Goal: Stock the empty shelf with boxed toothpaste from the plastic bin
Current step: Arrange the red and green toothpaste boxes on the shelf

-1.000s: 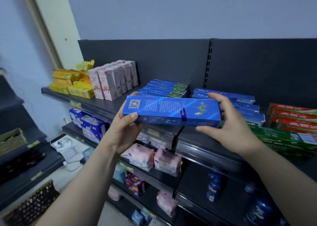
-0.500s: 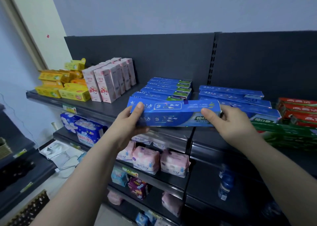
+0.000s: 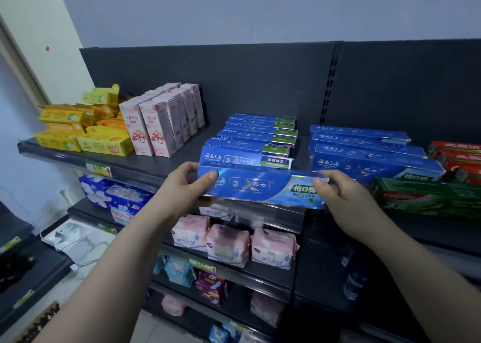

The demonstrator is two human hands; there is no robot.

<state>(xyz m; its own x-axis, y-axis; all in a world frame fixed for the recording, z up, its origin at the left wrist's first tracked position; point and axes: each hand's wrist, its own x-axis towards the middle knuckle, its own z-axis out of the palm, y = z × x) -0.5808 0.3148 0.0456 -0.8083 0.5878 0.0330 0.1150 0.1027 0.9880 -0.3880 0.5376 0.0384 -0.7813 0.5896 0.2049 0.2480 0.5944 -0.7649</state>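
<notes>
Left hand [image 3: 186, 186] and right hand [image 3: 335, 194] pinch blue toothpaste box [image 3: 260, 186] ends; keep level, set flush before blue row [image 3: 250, 144].

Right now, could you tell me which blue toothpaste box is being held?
The frontmost blue box, gripped at its ends by the left hand and right hand; the other blue boxes lie on the shelf behind it.

Held blue box [image 3: 260, 186]: "三七" at centre; green badge begins "怡口", remainder unclear. Blue box behind [image 3: 244, 158]: "云南三七". Right blue box [image 3: 364, 164]: same four characters. Green box [image 3: 426, 199]: "Colgate", partly legible. Shelf tag [image 3: 99, 169]: illegible.
</notes>
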